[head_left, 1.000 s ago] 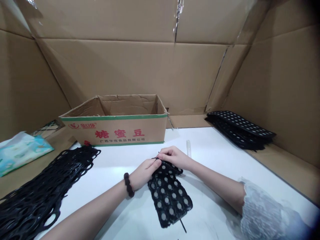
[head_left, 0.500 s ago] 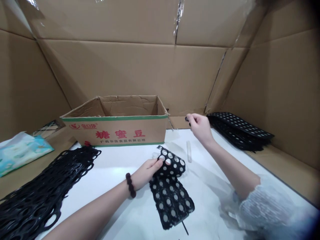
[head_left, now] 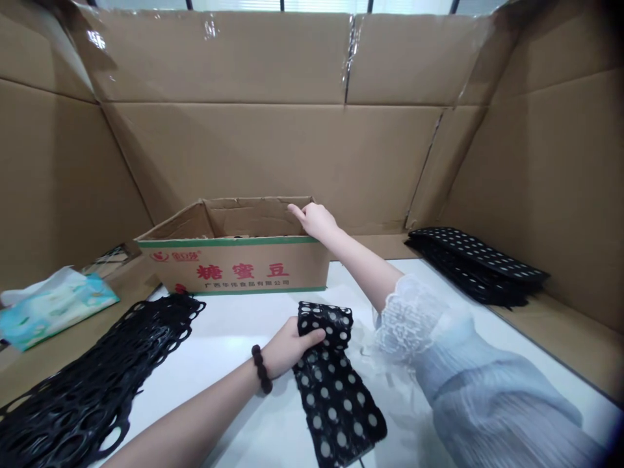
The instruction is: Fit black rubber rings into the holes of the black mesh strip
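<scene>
A black rubbery sheet (head_left: pixel 336 403) dotted with round holes lies on the white table (head_left: pixel 234 331) in front of me. Its far end is folded up and over. My left hand (head_left: pixel 290 348), with a dark bead bracelet on the wrist, grips that folded end, thumb on top. My right hand (head_left: pixel 316 221) reaches out over the near right corner of an open cardboard box (head_left: pixel 234 270) printed with red characters. Its fingers are stretched out toward the box's inside, and I see nothing in them.
A pile of black webs of open rings (head_left: pixel 97 383) lies at the left. A stack of black holed sheets (head_left: pixel 478 263) sits at the right on a cardboard ledge. A tissue pack (head_left: pixel 53 305) lies far left. Cardboard walls (head_left: pixel 273 143) enclose the table.
My right hand left the sheet pinching a small black piece, swung right, and now hangs over the box with its fingers out. The left hand kept its hold on the folded end.
</scene>
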The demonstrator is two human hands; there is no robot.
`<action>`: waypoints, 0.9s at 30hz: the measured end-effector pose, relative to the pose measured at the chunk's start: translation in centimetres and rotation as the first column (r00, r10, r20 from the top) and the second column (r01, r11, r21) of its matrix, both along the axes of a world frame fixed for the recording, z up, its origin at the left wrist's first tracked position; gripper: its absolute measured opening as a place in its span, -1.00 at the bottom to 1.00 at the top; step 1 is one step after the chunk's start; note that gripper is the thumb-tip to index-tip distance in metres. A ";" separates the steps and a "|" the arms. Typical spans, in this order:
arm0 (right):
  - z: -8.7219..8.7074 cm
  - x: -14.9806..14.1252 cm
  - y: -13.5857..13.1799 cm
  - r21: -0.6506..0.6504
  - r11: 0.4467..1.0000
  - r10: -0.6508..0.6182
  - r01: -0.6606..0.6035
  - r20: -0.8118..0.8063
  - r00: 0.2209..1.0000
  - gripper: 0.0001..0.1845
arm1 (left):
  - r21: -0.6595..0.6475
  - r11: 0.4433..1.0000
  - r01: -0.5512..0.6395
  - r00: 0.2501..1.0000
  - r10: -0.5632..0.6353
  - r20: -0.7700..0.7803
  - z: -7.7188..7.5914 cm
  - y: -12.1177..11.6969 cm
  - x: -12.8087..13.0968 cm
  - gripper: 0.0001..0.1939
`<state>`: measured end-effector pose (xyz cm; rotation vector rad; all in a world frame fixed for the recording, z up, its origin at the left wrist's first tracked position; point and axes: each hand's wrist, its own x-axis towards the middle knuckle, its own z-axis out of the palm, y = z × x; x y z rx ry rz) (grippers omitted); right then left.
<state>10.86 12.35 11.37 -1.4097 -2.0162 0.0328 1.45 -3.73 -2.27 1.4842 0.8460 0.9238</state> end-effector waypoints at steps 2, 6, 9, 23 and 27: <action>0.0 1.0 -1.6 0.154 0.984 0.097 -0.094 -0.013 0.995 -0.51 | -0.043 0.997 -0.066 0.998 0.066 0.002 -0.2 0.2 -0.1 -0.70; -1.7 4.1 -7.6 0.297 0.868 0.405 -0.397 0.039 0.914 -0.59 | -0.111 0.979 -0.173 0.984 0.176 0.015 -0.3 0.5 -0.1 -0.74; -4.9 6.6 -11.6 0.081 0.799 0.582 -0.595 0.144 0.801 -0.69 | -0.092 0.981 -0.170 0.983 0.175 0.054 0.1 0.5 -0.1 -0.72; -11.9 8.2 -12.4 -0.363 0.605 0.388 -0.709 -0.643 0.660 -0.63 | 0.020 0.999 -0.039 0.995 0.037 0.097 0.9 0.2 0.1 -0.69; -12.6 8.2 -12.0 -0.384 0.514 0.285 -0.767 -0.767 0.575 -0.62 | -0.038 0.999 -0.004 0.994 0.008 0.108 1.0 0.2 0.0 -0.69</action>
